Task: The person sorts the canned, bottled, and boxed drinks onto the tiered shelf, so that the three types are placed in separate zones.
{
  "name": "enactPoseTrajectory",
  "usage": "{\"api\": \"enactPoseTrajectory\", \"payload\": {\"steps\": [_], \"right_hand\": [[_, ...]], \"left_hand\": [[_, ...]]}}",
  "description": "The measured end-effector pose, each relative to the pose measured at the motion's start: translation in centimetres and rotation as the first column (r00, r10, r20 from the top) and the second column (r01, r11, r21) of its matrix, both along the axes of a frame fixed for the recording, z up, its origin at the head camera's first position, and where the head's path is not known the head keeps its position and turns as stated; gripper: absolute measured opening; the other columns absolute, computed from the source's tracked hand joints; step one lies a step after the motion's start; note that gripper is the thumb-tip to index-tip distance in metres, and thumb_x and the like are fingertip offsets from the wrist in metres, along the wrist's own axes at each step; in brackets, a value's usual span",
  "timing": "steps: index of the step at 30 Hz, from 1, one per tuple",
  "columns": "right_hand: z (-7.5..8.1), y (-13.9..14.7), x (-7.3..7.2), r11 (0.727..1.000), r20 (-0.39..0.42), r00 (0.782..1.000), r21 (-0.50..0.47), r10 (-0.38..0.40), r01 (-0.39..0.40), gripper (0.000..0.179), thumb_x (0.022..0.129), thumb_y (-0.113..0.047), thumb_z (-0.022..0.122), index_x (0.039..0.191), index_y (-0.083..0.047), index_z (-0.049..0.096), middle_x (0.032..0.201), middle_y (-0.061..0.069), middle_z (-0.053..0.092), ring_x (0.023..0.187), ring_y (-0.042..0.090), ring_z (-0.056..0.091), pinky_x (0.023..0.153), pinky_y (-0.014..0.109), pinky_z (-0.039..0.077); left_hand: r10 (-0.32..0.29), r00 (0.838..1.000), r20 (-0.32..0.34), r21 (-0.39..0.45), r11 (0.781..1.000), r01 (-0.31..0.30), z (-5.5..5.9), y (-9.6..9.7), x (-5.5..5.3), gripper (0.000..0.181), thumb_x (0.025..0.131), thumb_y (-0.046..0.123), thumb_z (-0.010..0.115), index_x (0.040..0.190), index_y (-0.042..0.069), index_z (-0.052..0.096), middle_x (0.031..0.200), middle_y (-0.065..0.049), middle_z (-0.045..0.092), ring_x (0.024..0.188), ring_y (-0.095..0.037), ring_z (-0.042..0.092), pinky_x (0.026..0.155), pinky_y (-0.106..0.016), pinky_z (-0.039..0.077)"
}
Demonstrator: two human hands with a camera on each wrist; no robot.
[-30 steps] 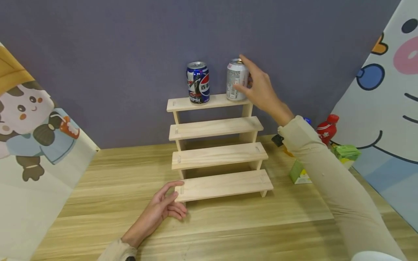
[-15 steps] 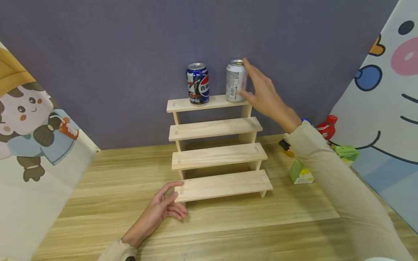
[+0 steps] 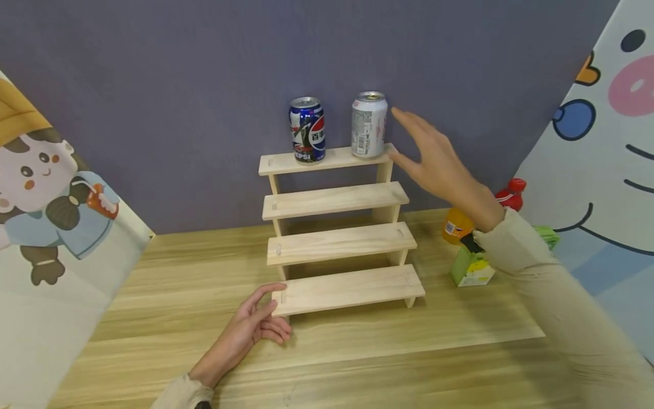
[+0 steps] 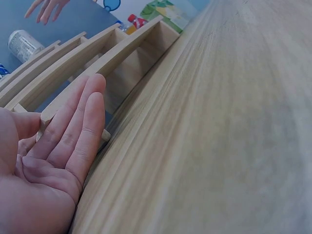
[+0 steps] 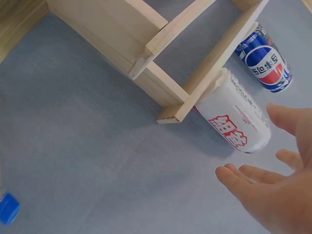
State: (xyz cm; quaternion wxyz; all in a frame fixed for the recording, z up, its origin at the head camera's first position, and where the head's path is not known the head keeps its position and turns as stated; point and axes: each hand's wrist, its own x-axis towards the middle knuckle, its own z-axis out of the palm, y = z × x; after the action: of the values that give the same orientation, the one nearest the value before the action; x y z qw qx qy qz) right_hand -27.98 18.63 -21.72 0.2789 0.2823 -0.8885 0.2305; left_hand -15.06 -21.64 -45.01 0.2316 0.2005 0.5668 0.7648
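A four-step wooden display rack (image 3: 352, 290) stands on the table against the wall. At the left end of its lowest step, my left hand (image 3: 254, 322) pinches the board between thumb and index finger, the other fingers stretched below. On the top step stand a blue Pepsi can (image 3: 307, 130) at left and a white drink can (image 3: 369, 126) at right, both upright and apart. My right hand (image 3: 440, 162) is just right of the white can, fingers spread, holding nothing. In the right wrist view a gap shows between that hand and the white can (image 5: 234, 114).
Right of the rack are an orange drink bottle (image 3: 456, 225), a green-and-yellow carton (image 3: 472, 270) and a red-capped bottle (image 3: 512, 193), partly hidden by my right arm. Another green carton (image 3: 548, 236) peeks out behind the sleeve. A blue bottle cap (image 5: 8, 208) shows in the right wrist view.
My right hand has come off the white can and drawn away to the right. The can stays on the top step. My left hand keeps its place on the lowest step.
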Motion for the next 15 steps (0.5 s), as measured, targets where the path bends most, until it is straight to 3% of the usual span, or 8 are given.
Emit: {"api": "enactPoseTrajectory", "payload": {"steps": [9,15], "right_hand": [[-0.9,2.8,3.9,0.999,0.006,0.999,0.009,-0.046,0.046,0.072,0.095,-0.02,0.071,0.156,-0.019,0.034,0.159,0.008,0.035,0.145,0.035,0.032,0.116,0.061,0.028],[-2.3,4.8,6.6,0.996,0.026,0.996,0.026,-0.086,0.086,0.072,0.093,-0.021,0.073,0.155,-0.02,0.036,0.157,0.009,0.038,0.141,0.04,0.036,0.112,0.066,0.03]], "left_hand": [[0.009,1.0,0.001,-0.015,1.0,-0.009,0.0,0.0,0.0,0.047,0.111,0.019,0.035,0.154,0.006,0.022,0.092,-0.018,0.073,0.08,-0.027,0.073,0.073,-0.037,0.063],[0.009,1.0,0.003,-0.014,1.0,-0.009,-0.1,0.1,0.1,0.047,0.111,0.019,0.035,0.154,0.006,0.022,0.092,-0.018,0.073,0.08,-0.027,0.073,0.073,-0.037,0.063]]}}
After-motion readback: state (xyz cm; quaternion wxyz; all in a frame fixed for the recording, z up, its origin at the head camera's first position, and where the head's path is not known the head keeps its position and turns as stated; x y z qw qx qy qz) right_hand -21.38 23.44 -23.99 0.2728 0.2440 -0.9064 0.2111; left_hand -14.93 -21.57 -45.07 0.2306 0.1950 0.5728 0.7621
